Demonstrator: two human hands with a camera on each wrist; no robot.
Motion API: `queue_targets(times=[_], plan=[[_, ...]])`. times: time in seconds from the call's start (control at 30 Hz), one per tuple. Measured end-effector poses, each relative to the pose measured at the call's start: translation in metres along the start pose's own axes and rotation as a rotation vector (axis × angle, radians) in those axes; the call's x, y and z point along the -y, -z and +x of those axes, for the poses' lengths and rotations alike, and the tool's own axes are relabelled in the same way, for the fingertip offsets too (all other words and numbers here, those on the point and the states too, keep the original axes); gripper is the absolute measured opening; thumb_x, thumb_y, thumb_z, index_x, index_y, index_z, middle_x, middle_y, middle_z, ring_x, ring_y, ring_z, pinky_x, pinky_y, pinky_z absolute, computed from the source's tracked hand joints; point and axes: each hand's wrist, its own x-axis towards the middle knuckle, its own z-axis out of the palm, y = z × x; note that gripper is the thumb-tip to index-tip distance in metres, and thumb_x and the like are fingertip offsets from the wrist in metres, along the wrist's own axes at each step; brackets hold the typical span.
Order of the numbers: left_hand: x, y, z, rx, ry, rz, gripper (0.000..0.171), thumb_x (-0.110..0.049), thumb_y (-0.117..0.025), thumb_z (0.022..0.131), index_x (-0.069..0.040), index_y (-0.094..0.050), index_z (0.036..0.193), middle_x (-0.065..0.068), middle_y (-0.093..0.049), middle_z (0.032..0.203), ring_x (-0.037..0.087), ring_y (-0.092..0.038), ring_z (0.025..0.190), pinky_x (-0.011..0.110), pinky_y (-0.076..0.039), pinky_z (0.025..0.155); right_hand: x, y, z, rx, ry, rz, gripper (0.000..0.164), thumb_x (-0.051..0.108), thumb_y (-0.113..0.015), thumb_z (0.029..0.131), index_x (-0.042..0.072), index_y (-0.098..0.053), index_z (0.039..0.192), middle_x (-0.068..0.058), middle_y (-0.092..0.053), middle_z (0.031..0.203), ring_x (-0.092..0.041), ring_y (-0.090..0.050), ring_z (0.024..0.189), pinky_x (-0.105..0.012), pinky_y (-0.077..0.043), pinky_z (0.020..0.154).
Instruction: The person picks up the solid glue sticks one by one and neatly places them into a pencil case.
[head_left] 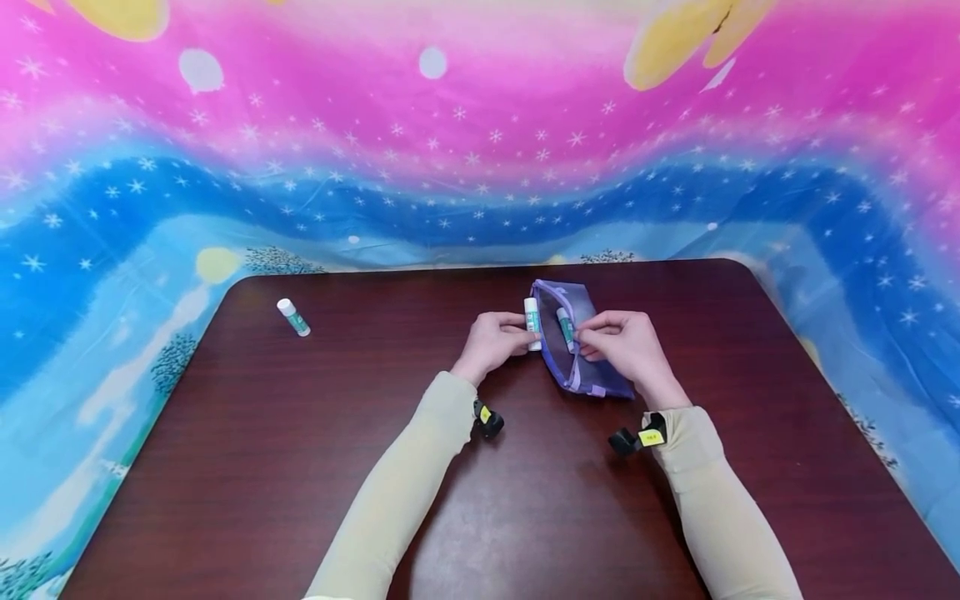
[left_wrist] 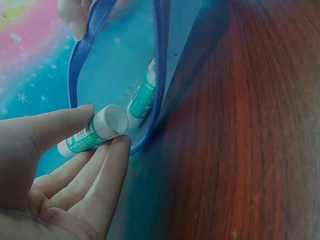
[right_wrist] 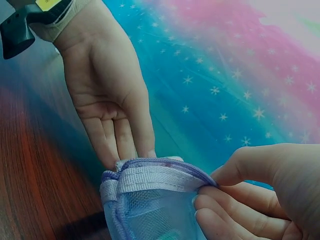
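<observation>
Between the thumb and fingers of my left hand [head_left: 497,340] is a glue stick [left_wrist: 92,132] with a white cap and green label. It is held at the mouth of a purple mesh zipper pouch [head_left: 603,367]. My right hand [head_left: 626,342] pinches the pouch's zipper edge, seen closely in the right wrist view, and the mouth gapes. Inside the pouch lies another glue stick [left_wrist: 142,97], visible through the opening in the left wrist view. In the right wrist view the pouch edge hides the left fingertips and the held glue stick.
A third glue stick [head_left: 294,317] lies on the dark wooden table [head_left: 300,467], toward its far left. Behind the table hangs a pink and blue patterned cloth [head_left: 420,167]. Each wrist carries a black camera mount.
</observation>
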Motion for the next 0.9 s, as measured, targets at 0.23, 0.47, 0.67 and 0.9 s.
queue_targets(times=[0.23, 0.47, 0.67, 0.9], plan=[[0.005, -0.006, 0.007, -0.012, 0.04, -0.026, 0.041, -0.008, -0.084, 0.085, 0.001, -0.07, 0.122, 0.008, -0.076, 0.089, 0.022, -0.075, 0.079, 0.031, -0.061, 0.074, -0.001, -0.002, 0.0, -0.003, -0.007, 0.017, 0.019, 0.009, -0.076, 0.091, -0.006, -0.075, 0.102, -0.022, -0.074, 0.09, -0.022, -0.073, 0.07, -0.035, -0.062, 0.066], [0.005, -0.009, 0.01, -0.035, 0.064, -0.004, 0.041, -0.011, -0.086, 0.084, 0.0, -0.071, 0.122, 0.006, -0.076, 0.086, 0.02, -0.075, 0.077, 0.031, -0.061, 0.073, 0.0, -0.001, 0.0, -0.007, 0.011, 0.029, 0.02, 0.008, -0.076, 0.092, -0.008, -0.075, 0.103, -0.019, -0.075, 0.088, -0.022, -0.073, 0.069, -0.035, -0.062, 0.066], [0.003, -0.011, 0.009, -0.004, 0.054, -0.037, 0.043, -0.012, -0.084, 0.086, 0.001, -0.07, 0.124, 0.008, -0.076, 0.088, 0.024, -0.075, 0.081, 0.033, -0.061, 0.076, 0.001, 0.0, 0.0, -0.002, 0.013, 0.046, 0.023, 0.008, -0.075, 0.092, -0.011, -0.074, 0.104, -0.024, -0.073, 0.091, -0.02, -0.073, 0.069, -0.033, -0.062, 0.065], [0.001, -0.007, 0.006, -0.014, 0.019, -0.033, 0.043, -0.015, -0.085, 0.085, -0.001, -0.072, 0.124, 0.005, -0.076, 0.09, 0.03, -0.075, 0.088, 0.033, -0.061, 0.076, 0.002, 0.001, 0.0, 0.005, 0.014, 0.051, 0.024, 0.008, -0.075, 0.092, -0.011, -0.073, 0.105, -0.024, -0.074, 0.093, -0.019, -0.073, 0.069, -0.033, -0.062, 0.066]])
